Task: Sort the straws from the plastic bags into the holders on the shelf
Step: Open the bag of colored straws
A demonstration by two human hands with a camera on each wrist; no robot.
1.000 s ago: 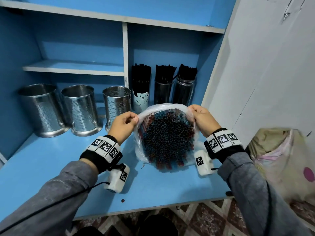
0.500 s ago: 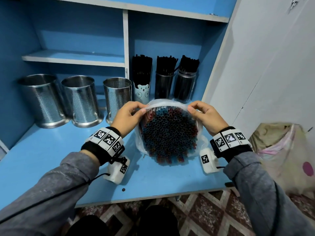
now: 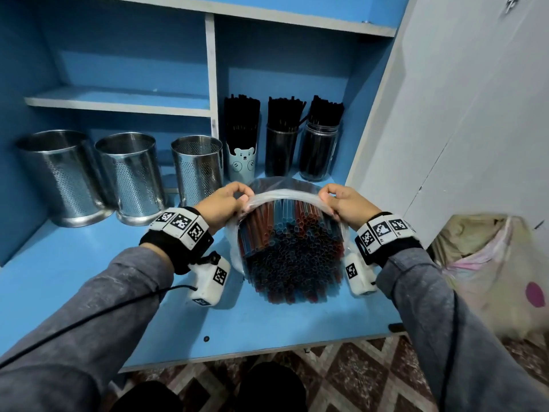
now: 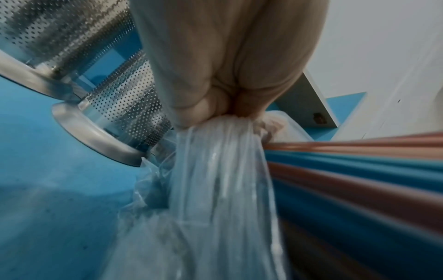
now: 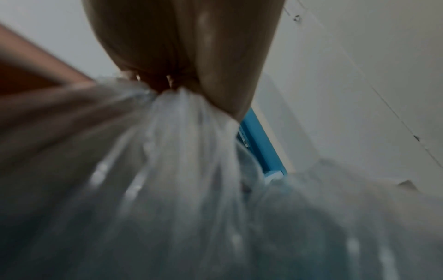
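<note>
A clear plastic bag packed with red, blue and dark straws lies on the blue shelf board, its mouth facing me. My left hand pinches the bag's rim on the left; the plastic bunches under its fingertips in the left wrist view. On the right side of the rim my right hand grips the bag the same way. Three perforated steel holders stand empty at the left behind the hands.
Behind the bag a bear cup, a dark holder and a glass jar hold black straws. A white wall closes the right side. A stuffed bag sits at floor level on the right.
Both hands slid up along the bag's rim and drew it towards me, so the straws' sides now show under the top edge.
</note>
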